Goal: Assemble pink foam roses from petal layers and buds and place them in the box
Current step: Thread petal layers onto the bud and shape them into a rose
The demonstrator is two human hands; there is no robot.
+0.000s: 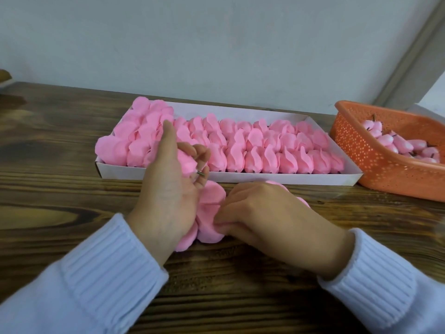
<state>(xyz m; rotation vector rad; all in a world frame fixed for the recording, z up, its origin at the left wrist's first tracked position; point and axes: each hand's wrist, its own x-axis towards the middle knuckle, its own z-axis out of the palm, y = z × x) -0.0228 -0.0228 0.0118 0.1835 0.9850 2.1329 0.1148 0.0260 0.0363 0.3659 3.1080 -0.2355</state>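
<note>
My left hand (168,186) curls its fingers round a pink foam rose bud (186,163) whose thin green stem pokes out near the fingertips. Below it, flat pink petal layers (209,213) lie on the wooden table. My right hand (262,210) pinches the right edge of these petal layers with thumb and fingers. Behind both hands stands a long white box (265,177), filled with rows of pink petal layers (240,145) stacked on edge.
An orange perforated basket (354,150) at the right holds several pink buds (404,145) with dark stems. It touches the box's right end. The dark wooden table (60,189) stretches to the left; a pale wall stands close behind the box.
</note>
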